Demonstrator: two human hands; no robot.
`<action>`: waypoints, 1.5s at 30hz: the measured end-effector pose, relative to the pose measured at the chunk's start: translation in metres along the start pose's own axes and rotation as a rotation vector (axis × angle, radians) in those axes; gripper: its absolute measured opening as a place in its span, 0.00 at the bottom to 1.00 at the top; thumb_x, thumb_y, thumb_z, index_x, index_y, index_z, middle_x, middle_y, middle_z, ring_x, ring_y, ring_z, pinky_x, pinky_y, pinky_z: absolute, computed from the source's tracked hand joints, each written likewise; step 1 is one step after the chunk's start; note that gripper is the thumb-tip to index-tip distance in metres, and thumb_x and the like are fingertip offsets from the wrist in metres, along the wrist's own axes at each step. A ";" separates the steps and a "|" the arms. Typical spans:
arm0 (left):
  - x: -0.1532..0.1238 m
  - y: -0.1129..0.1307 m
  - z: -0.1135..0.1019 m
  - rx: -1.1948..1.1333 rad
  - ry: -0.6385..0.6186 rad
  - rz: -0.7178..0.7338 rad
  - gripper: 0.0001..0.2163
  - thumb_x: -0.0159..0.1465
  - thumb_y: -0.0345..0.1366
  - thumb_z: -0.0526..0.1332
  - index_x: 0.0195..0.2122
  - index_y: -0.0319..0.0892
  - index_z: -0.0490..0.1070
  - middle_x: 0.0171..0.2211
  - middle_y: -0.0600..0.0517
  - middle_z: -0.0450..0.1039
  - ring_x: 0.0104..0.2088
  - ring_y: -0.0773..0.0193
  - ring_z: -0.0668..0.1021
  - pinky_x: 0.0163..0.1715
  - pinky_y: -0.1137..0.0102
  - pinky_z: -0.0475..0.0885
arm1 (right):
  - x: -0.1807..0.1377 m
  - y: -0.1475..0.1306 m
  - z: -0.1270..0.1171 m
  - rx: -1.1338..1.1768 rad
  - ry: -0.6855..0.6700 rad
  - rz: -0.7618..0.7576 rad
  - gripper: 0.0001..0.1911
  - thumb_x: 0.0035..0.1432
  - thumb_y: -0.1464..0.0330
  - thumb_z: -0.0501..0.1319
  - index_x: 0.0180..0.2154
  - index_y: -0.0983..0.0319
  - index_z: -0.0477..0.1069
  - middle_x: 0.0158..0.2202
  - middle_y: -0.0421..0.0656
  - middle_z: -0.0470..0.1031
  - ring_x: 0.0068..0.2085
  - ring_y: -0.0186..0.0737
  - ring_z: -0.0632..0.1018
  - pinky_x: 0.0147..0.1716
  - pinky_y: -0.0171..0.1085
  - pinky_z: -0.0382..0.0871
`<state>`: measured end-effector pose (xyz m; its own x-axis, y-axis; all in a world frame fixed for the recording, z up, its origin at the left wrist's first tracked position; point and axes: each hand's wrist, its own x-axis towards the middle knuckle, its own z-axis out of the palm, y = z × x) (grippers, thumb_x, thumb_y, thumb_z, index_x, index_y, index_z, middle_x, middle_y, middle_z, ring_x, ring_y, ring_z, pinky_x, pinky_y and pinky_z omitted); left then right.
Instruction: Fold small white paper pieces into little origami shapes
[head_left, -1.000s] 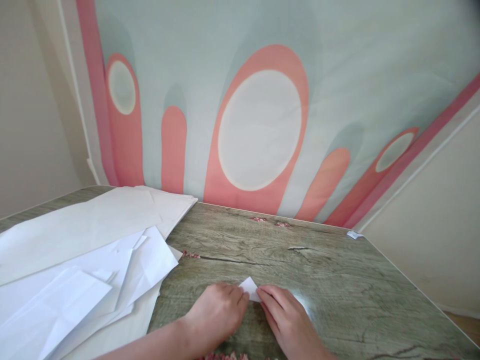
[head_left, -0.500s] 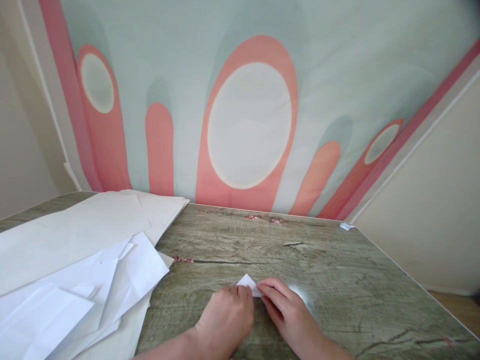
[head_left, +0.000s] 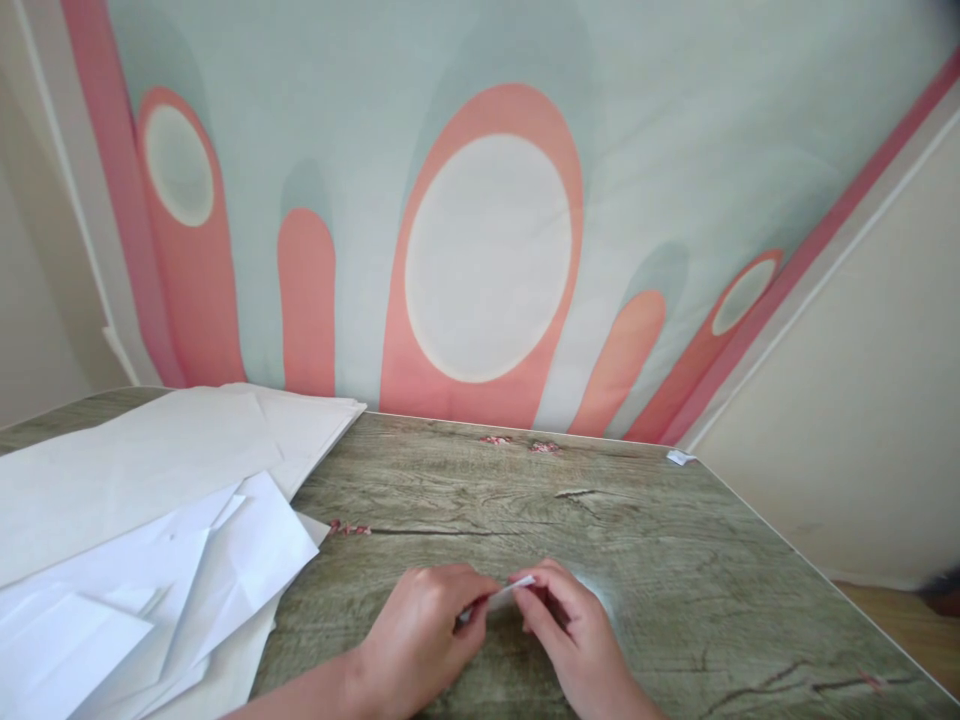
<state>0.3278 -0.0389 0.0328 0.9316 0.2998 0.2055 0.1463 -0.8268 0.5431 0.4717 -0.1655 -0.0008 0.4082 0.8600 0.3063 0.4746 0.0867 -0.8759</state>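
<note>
Slip (head_left: 511,590), small and white, held between the fingertips of both hands just over the table (head_left: 675,560). It is tilted, its right end higher, and shows nearly edge-on; whether its lower edge touches the table cannot be told. The left hand (head_left: 427,625) has thumb and forefinger closed on the left end, the other fingers curled beneath. The right hand (head_left: 574,625) pinches the opposite end, thumb nearest the viewer, its remaining fingers loosely bent. Gripping from both ends presumably keeps so light a piece steady and lets its angle be controlled. Left of the fingers and well apart from them lie loose sheets (head_left: 247,550), overlapping at odd angles; their position to one side probably leaves working room while keeping them within reach. Beyond these, farther from the fingers, a stack (head_left: 150,440) of larger paper extends to the table's far edge. Far beyond the right fingers, a scrap (head_left: 680,457) lies at the corner. Behind everything hangs a printed backdrop (head_left: 360,120).
</note>
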 end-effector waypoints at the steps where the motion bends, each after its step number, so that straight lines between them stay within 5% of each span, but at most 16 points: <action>1: 0.001 0.000 0.002 -0.047 0.013 -0.013 0.12 0.61 0.26 0.55 0.38 0.47 0.75 0.30 0.54 0.76 0.30 0.64 0.77 0.32 0.75 0.69 | 0.000 -0.002 -0.001 -0.012 0.006 -0.001 0.12 0.63 0.63 0.54 0.34 0.61 0.71 0.28 0.39 0.67 0.27 0.33 0.71 0.28 0.31 0.66; 13: 0.003 0.002 0.011 -0.489 0.041 -0.167 0.10 0.65 0.36 0.54 0.32 0.40 0.73 0.26 0.54 0.72 0.28 0.66 0.72 0.28 0.75 0.66 | -0.002 -0.003 0.002 0.046 -0.008 0.056 0.18 0.63 0.58 0.53 0.26 0.62 0.65 0.24 0.36 0.60 0.25 0.32 0.67 0.24 0.29 0.60; 19: 0.004 0.000 0.016 -0.841 0.027 -0.239 0.11 0.64 0.43 0.56 0.34 0.40 0.63 0.25 0.56 0.65 0.26 0.67 0.71 0.24 0.74 0.71 | -0.001 -0.002 0.000 0.218 0.003 0.130 0.21 0.64 0.56 0.50 0.25 0.62 0.65 0.23 0.37 0.62 0.24 0.32 0.68 0.22 0.30 0.61; 37: 0.006 -0.005 0.020 -0.980 -0.065 -0.273 0.14 0.59 0.44 0.62 0.36 0.38 0.62 0.23 0.58 0.65 0.23 0.69 0.70 0.18 0.75 0.69 | 0.001 -0.001 -0.002 0.266 0.004 0.214 0.20 0.62 0.57 0.54 0.24 0.63 0.66 0.20 0.36 0.63 0.23 0.31 0.67 0.22 0.30 0.60; 42: 0.010 -0.009 0.016 -1.041 -0.126 -0.285 0.16 0.59 0.46 0.62 0.34 0.37 0.64 0.24 0.56 0.68 0.21 0.71 0.70 0.19 0.76 0.67 | 0.001 0.003 -0.002 0.332 0.023 0.255 0.15 0.60 0.57 0.56 0.39 0.62 0.70 0.22 0.36 0.66 0.23 0.33 0.69 0.21 0.30 0.62; 45: 0.011 -0.010 0.013 -1.015 -0.155 -0.294 0.16 0.59 0.47 0.61 0.33 0.36 0.66 0.23 0.55 0.69 0.19 0.72 0.69 0.18 0.77 0.64 | 0.002 0.003 -0.003 0.369 0.023 0.265 0.15 0.59 0.57 0.58 0.40 0.62 0.70 0.23 0.36 0.67 0.23 0.33 0.70 0.21 0.31 0.63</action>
<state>0.3413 -0.0337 0.0188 0.9474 0.3003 -0.1108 0.0932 0.0724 0.9930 0.4760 -0.1647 -0.0017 0.4973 0.8656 0.0582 0.0435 0.0421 -0.9982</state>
